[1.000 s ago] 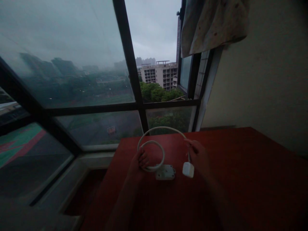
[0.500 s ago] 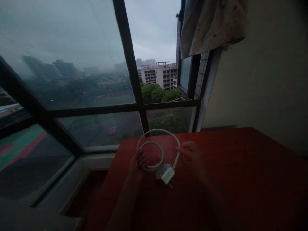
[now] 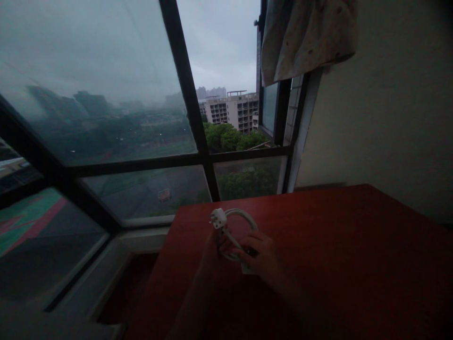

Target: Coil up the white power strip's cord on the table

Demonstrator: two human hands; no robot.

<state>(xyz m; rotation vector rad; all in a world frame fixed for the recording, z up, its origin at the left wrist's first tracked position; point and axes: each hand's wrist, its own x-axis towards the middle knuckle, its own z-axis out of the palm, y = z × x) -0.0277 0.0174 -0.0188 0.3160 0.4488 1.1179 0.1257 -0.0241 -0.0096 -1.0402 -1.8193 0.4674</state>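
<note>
A white power cord (image 3: pixel 244 215) is bent into a coil above the table, between my two hands. My left hand (image 3: pixel 215 248) is closed round the coil's left side. My right hand (image 3: pixel 261 251) grips the cord on the right, thumb and fingers pinched on it. The white plug (image 3: pixel 219 218) at the cord's end stands up at the upper left, over my left fingers, with its prongs pointing left. Below my right hand shows a small part of a white block (image 3: pixel 248 270); the rest of it is hidden by the hand.
A reddish-brown table (image 3: pixel 329 226) lies under my hands and reaches to the window. Dark window frames (image 3: pixel 207 170) stand behind it and to the left. A patterned curtain (image 3: pixel 307 42) hangs at upper right beside a pale wall (image 3: pixel 382 118).
The plug has swung from the lower right of the coil to its upper left. My right hand has moved left and down, closer to my left hand, and the large loop has become smaller.
</note>
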